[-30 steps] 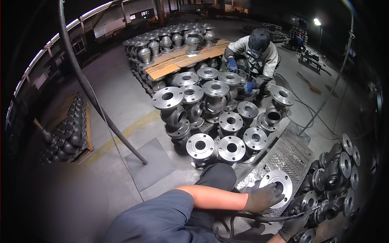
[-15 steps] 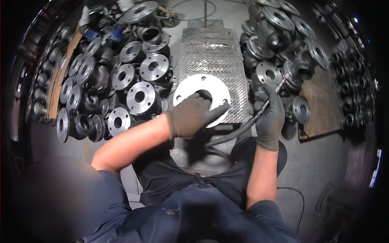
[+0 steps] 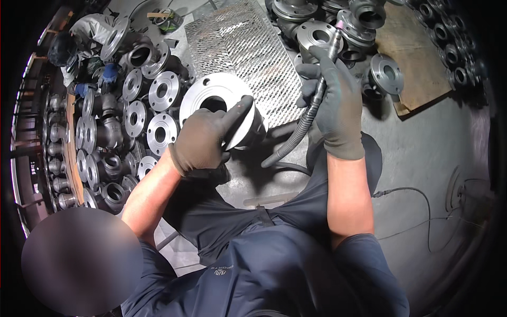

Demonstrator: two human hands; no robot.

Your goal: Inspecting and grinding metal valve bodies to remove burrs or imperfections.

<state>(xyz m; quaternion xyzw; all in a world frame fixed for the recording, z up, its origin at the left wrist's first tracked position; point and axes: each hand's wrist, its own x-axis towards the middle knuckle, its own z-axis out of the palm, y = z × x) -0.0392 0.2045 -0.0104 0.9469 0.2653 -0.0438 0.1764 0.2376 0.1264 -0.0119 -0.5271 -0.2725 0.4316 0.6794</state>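
Note:
My left hand [image 3: 207,138], in a dark glove, grips a large silver flanged valve body [image 3: 211,95] by its round flange and tilts it up in front of my lap. My right hand [image 3: 331,100], also gloved, is shut on a slim grinding tool [image 3: 326,63] with a pink tip, and its ribbed flexible shaft [image 3: 289,142] curves down toward my knees. The tool tip is held off to the right of the flange, apart from it.
A perforated metal plate [image 3: 240,47] lies on the floor ahead. Several grey flanged valves [image 3: 132,121] are stacked to the left and more at top right [image 3: 364,21] beside a wooden board [image 3: 412,58]. Another person [image 3: 79,42] crouches at top left. A cable [image 3: 412,195] runs right.
The view has swung down. My left hand has lifted and tilted the flange off the perforated plate toward me. My right hand has raised the grinding tool higher.

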